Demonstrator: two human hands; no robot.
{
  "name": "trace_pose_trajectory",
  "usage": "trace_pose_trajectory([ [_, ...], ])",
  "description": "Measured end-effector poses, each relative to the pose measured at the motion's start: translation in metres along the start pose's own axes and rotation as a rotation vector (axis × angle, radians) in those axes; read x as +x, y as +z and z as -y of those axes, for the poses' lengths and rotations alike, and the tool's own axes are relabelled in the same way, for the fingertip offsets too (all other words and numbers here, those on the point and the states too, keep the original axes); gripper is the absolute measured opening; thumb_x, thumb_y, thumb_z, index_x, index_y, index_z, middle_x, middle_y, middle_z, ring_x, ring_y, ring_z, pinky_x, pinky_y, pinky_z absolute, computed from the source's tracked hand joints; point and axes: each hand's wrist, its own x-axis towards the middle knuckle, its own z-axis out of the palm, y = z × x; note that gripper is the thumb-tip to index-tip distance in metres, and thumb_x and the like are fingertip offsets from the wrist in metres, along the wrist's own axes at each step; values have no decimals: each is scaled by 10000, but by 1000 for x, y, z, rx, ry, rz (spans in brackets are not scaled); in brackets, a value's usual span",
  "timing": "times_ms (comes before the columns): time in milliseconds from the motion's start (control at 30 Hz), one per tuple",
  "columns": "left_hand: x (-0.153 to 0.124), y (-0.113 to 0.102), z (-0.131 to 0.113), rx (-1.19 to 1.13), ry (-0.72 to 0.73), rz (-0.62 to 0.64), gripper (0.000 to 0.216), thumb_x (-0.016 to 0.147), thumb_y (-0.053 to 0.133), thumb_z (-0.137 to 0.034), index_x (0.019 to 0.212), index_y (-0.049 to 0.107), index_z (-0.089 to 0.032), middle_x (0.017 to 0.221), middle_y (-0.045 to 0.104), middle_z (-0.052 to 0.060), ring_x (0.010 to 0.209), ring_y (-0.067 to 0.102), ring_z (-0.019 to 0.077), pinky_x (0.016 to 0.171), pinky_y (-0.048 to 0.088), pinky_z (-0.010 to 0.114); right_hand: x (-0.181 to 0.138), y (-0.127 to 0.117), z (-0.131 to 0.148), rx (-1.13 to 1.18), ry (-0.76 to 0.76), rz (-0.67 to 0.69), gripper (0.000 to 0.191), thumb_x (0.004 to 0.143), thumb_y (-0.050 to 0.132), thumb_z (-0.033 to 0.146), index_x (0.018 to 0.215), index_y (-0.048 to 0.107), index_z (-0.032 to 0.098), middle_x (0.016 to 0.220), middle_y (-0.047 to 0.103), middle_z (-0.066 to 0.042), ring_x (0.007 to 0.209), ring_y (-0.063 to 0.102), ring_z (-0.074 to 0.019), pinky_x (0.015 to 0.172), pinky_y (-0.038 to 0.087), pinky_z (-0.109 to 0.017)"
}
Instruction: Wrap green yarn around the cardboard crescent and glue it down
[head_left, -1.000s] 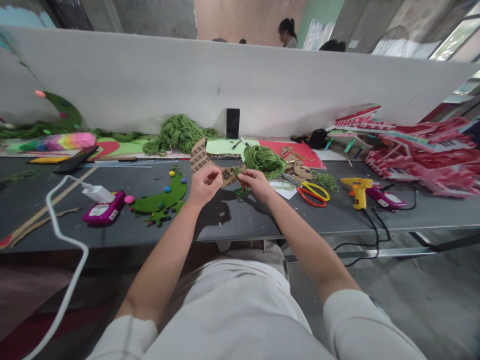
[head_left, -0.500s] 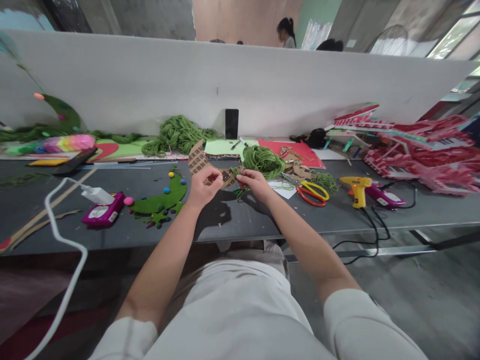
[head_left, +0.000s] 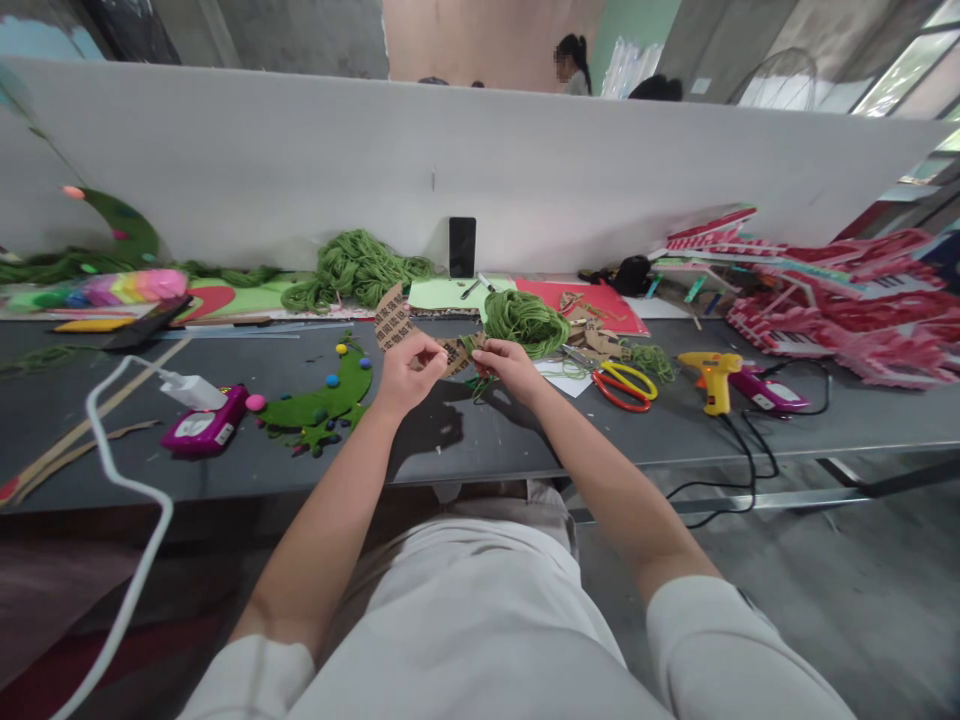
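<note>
My left hand (head_left: 409, 368) is closed on a curved strip of printed brown cardboard (head_left: 392, 316), held above the dark grey table (head_left: 480, 440). My right hand (head_left: 508, 365) pinches the strip's other end, where green yarn (head_left: 472, 342) is wound round it. The yarn leads back to a loose green yarn ball (head_left: 526, 321) lying just behind my right hand. Both hands are close together over the table's middle.
Red and yellow scissors (head_left: 625, 385) and a yellow glue gun (head_left: 714, 377) lie to the right. A green felt crescent with pompoms (head_left: 330, 392) and a magenta device (head_left: 207, 425) lie left. A phone (head_left: 462, 246) leans on the white partition. Pink craft pieces (head_left: 832, 305) pile up far right.
Barely anything has changed: my hands stay together on the cardboard strip, with only small finger shifts on the yarn end.
</note>
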Motion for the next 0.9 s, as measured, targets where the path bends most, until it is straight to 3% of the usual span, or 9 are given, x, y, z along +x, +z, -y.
trace_pose_trajectory([
  [233, -1, 0, -7, -31, 1, 56, 221, 907, 665, -417, 915, 778, -228, 913, 773, 59, 829, 688, 213, 790, 539, 342, 1, -1, -1, -3, 1, 7, 411, 667, 827, 520, 639, 580, 192, 609, 599, -1, 565, 501, -111, 575, 393, -265],
  [500, 1, 0, -2, 25, 34, 78, 295, 959, 601, -474, 998, 781, -245, 1028, 775, 78, 966, 703, 243, 895, 544, 374, 1, -2, -3, -17, -18, 18, 419, 673, 818, 541, 634, 579, 199, 607, 606, 3, 569, 502, -115, 582, 399, -273],
  [600, 4, 1, 5, 118, 50, 59, 257, 935, 632, -448, 1013, 774, -249, 1112, 755, 89, 1087, 665, 277, 1030, 476, 426, 0, -1, -2, -32, -28, 31, 416, 680, 811, 546, 636, 586, 199, 611, 614, 4, 574, 508, -117, 594, 409, -276],
  [733, 6, 5, 11, 246, 50, 45, 254, 889, 683, -391, 1098, 756, -266, 1224, 729, 94, 1226, 592, 344, 1207, 235, 535, -2, 0, 2, -63, -39, 63, 406, 695, 799, 548, 648, 596, 200, 612, 608, 11, 583, 516, -118, 600, 418, -274],
  [800, 5, 8, 11, 334, 56, 65, 265, 887, 677, -378, 1121, 745, -273, 1193, 738, 92, 1212, 600, 352, 1237, 136, 553, -3, 1, 3, -82, -44, 83, 407, 704, 793, 552, 656, 597, 199, 615, 611, 9, 587, 521, -120, 600, 421, -274],
  [900, 5, 10, 11, 480, 37, 158, 250, 912, 633, -386, 1115, 730, -277, 1082, 760, 81, 1105, 654, 333, 1241, 122, 540, -4, 1, 3, -115, -45, 108, 426, 708, 787, 574, 671, 596, 195, 629, 623, 2, 599, 532, -124, 605, 437, -276],
])
